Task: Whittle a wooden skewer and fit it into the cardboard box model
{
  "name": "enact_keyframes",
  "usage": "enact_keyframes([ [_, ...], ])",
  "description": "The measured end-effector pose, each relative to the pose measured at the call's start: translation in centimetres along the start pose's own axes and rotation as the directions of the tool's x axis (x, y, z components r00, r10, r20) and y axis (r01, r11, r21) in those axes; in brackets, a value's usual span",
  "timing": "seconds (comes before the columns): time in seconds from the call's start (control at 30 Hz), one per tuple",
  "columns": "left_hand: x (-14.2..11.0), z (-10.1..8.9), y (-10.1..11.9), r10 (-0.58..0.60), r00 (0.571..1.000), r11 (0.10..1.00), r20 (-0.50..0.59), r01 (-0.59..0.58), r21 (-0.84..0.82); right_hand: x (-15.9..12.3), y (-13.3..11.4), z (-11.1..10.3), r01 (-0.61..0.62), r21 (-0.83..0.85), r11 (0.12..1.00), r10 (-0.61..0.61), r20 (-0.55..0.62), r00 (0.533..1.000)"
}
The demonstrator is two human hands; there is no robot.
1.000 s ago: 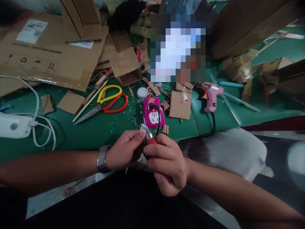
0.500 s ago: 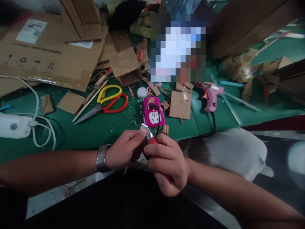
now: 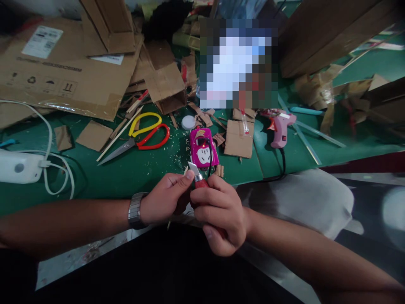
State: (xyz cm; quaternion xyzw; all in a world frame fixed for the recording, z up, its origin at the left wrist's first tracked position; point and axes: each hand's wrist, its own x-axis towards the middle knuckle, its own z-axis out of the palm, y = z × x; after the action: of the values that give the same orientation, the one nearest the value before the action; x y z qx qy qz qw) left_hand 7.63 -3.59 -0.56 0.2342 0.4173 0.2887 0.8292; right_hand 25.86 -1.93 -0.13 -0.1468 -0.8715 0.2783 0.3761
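Note:
My right hand (image 3: 220, 219) is wrapped around the red handle of a craft knife (image 3: 198, 177), whose short metal blade points up and left. My left hand (image 3: 166, 198), with a metal watch on the wrist, is closed around a thin stick, its thumb pressed against the blade's back. The stick's lower end pokes out below the fist; most of it is hidden. Both hands hover over the near edge of the green table (image 3: 133, 173), just in front of a pink socket block (image 3: 203, 148) with a red light.
Yellow-and-red scissors (image 3: 142, 135) lie left of the pink block. A pink glue gun (image 3: 281, 128) rests to the right with its black cord. A white power strip (image 3: 17, 166) sits at far left. Cardboard sheets (image 3: 63, 71) and scraps crowd the back.
The right hand has shifted slightly up and the knife blade has edged a little along the stick. Everything else is still.

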Motion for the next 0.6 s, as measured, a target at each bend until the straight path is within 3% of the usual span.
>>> enact_keyframes([
  [0.43,0.18,-0.17,-0.30,0.023,0.999,0.997,-0.027,-0.025,-0.078,0.06,-0.05,-0.11,-0.016,0.017,1.000,0.015,0.006,1.000],
  [0.6,0.16,-0.31,-0.67,0.126,0.992,0.990,-0.011,-0.127,-0.064,0.14,0.03,0.00,0.013,0.022,1.000,-0.013,0.006,1.000],
])
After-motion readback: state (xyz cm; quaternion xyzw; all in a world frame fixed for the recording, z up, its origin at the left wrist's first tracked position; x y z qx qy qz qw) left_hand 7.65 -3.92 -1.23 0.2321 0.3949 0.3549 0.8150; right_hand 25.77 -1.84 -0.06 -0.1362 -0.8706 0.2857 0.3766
